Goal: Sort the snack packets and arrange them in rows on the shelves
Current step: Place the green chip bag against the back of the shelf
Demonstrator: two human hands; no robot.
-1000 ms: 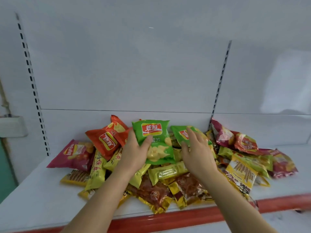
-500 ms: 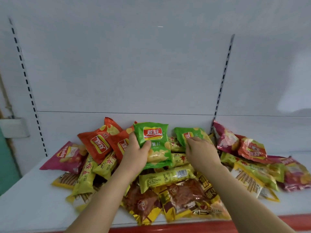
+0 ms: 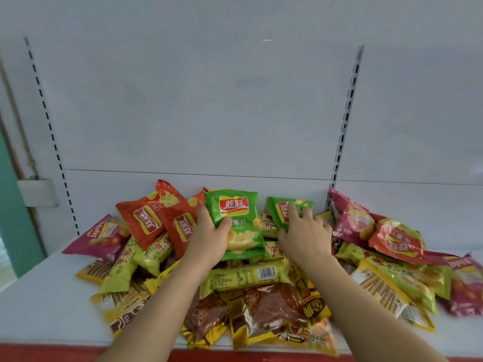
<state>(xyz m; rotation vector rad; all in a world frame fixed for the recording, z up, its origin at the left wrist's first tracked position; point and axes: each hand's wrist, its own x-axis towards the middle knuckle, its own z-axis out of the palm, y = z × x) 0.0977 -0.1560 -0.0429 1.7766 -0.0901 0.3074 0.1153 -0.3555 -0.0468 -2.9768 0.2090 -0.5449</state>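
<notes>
Here my left hand has its fingers clenched around one green chip packet, held upright above the pile, while my right hand closes on a matching second green packet just beyond, so like flavours gather together.

We count two green chip packets: one gripped in our left hand, the other under the fingers of our right hand. Just left of the left hand lie two orange chip packets; a third orange one lies right of the right hand. We count three pink packets: one far left of the left hand, two right of the right hand. The yellow-green and brown packets below our hands overlap too much for a sure count.
</notes>
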